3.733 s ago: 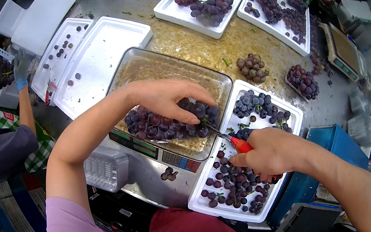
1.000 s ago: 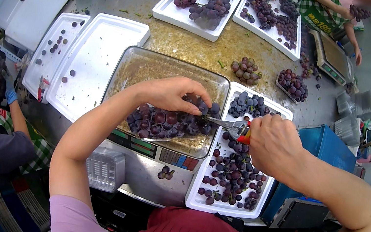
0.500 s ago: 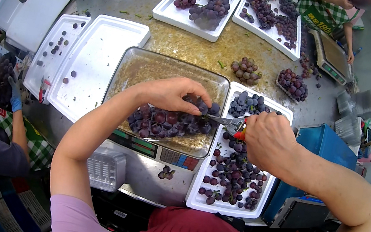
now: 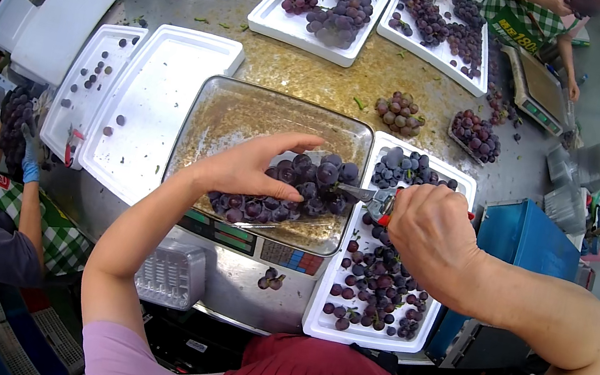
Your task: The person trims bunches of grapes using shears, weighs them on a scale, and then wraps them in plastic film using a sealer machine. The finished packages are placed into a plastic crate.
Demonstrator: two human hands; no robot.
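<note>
A dark purple grape bunch (image 4: 261,201) lies in a clear plastic tray on the steel pan (image 4: 238,108) of a weighing scale. Over it rests my left hand (image 4: 243,169), thumb and index finger spread apart, the thumb touching the grapes; its other fingers are partly hidden. My right hand (image 4: 433,231) is wrapped round red-handled snips (image 4: 382,202). Their blades point left and reach the bunch's right end among the grapes. Beneath the right hand, a white foam tray (image 4: 317,315) holds small clusters and loose grapes (image 4: 383,283).
Foam trays of grapes (image 4: 340,6) stand along the far side. A nearly bare foam tray (image 4: 158,106) lies left. One bunch (image 4: 400,113) sits beyond the scale, a filled punnet (image 4: 475,134) farther right. A blue box (image 4: 531,244) stands right. Co-workers work left and far right.
My left hand has shifted left and down, its thumb and index finger parting from a pinch. More of the bunch shows. The snips stay at its right end.
</note>
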